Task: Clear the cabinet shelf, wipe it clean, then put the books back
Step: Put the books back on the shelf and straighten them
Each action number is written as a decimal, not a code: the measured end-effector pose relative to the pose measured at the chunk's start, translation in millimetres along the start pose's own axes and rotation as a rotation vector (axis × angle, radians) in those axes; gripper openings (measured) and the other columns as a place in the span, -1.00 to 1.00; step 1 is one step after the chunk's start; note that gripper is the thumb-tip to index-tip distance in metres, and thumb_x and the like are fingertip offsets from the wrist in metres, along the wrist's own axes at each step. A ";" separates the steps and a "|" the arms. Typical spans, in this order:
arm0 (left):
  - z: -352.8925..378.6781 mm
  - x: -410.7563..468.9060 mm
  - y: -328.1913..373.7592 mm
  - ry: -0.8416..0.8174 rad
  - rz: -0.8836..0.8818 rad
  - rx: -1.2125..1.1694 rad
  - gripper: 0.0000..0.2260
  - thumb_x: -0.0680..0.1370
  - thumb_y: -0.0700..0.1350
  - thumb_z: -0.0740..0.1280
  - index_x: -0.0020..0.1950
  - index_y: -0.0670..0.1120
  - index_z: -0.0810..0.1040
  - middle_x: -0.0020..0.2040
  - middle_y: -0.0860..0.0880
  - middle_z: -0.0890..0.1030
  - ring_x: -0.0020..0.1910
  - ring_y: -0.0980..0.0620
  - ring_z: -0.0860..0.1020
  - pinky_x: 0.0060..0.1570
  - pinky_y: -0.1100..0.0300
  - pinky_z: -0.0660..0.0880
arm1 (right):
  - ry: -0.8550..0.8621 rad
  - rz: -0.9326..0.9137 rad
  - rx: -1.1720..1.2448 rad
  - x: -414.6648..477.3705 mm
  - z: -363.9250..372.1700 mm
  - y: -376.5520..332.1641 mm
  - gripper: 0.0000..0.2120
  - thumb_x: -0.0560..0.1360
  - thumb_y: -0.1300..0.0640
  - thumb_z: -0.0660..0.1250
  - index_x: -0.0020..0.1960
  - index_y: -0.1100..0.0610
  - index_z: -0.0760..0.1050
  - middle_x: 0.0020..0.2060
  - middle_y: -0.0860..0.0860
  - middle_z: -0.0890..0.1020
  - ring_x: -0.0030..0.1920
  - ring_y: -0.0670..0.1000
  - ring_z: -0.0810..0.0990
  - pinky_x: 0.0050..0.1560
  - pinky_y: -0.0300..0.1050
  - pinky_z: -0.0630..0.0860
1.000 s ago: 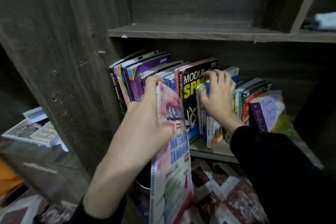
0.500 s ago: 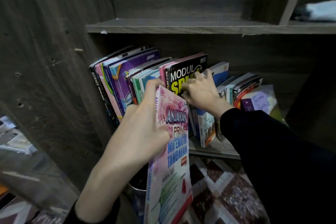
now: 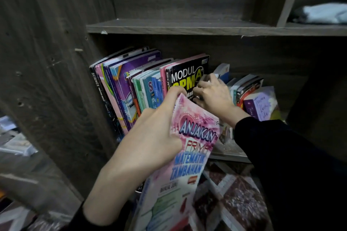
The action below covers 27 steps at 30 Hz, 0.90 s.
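Pink workbook (image 3: pixel 189 155) gripped in left hand (image 3: pixel 150 137) — fingers (image 3: pixel 203 85) of right hand (image 3: pixel 214 97) (curled) pinch shelved books (image 3: pixel 222 70).

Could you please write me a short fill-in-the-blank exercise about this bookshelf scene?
1. The left hand grips the ANJAKAN book, whose cover is mostly ____.
2. The right hand reaches into the row beside the black book, whose top word is ____.
3. The leftmost book has a spine reading ____.
4. The purple notebook stands at the row's ____ end.
Missing words: pink; MODUL; SCIENCE; right.
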<state>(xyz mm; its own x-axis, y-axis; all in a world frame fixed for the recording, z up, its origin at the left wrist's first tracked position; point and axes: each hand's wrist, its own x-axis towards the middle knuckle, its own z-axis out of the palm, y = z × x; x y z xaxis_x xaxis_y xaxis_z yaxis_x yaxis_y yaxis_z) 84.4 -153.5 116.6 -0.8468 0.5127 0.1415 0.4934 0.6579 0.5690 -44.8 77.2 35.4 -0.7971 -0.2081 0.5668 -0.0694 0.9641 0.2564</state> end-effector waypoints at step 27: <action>100.9 134.4 -57.9 0.617 0.208 -0.255 -0.39 0.56 -0.33 0.26 0.44 0.16 0.11 -0.32 -0.06 0.56 -0.55 0.10 0.42 -0.62 0.34 0.29 | 0.097 -0.012 0.038 -12.3 -6.3 7.9 -0.82 0.28 0.06 0.56 -0.25 0.08 0.59 -0.32 -0.01 0.53 -0.12 0.18 0.51 -0.42 -0.19 0.20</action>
<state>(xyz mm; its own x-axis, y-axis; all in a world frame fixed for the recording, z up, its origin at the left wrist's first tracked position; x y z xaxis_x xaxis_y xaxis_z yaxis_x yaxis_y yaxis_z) -37.9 -67.0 20.9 -0.7352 0.1572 0.6594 0.6595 0.3909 0.6421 -31.8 86.3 35.4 -0.7345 -0.2331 0.6373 -0.1028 0.9666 0.2350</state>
